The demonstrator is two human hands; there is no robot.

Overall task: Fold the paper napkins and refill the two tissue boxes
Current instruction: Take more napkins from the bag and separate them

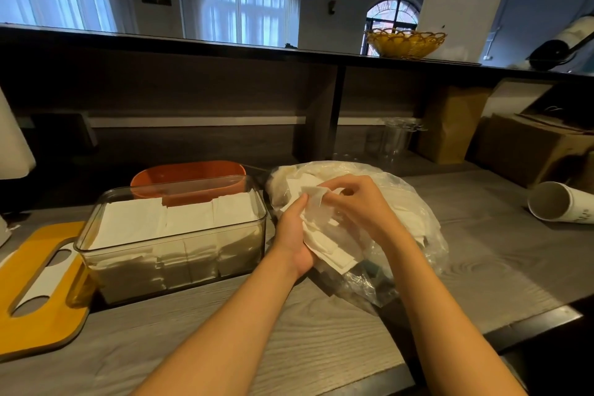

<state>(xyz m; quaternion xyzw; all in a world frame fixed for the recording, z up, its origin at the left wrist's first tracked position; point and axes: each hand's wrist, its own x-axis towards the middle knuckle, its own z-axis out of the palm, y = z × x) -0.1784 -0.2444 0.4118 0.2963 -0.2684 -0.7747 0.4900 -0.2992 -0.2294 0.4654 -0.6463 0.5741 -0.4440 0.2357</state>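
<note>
two bare forearms reach in from the bottom edge, and both hands meet over the plastic bag (379, 254) in the middle of the counter. the left hand (294, 235) cups a small stack of paper napkins (321, 228) from below, fingers curled round its edge, probably as a steady base. the right hand (356, 199) comes over the top, fingertips pinching the upper napkin at its corner, looks like it's peeling one sheet free or starting a fold. more loose napkins sit inside the bag beneath, so working right over it keeps the supply close.

just left of the hands, the clear tissue box (173, 235) stands open, folded napkins in neat rows up near its rim, looks close to full. behind it, touching or nearly so, the orange tissue box (189, 175); what's inside can't be seen from here, so i'd judge that one's next. the yellow lid (38, 292) with its slot lies flat at the far left, partly tucked under the clear box, out of the way until refilling is done.

the surface is a grey wood-grain counter (289, 331) with a dark front edge. a paper cup (562, 206) lies on its side at the right, cardboard boxes (527, 151) behind it. up on the ledge sits a yellow woven basket (406, 42). beyond, tall curtained windows, an arched window, dim bluish light.
</note>
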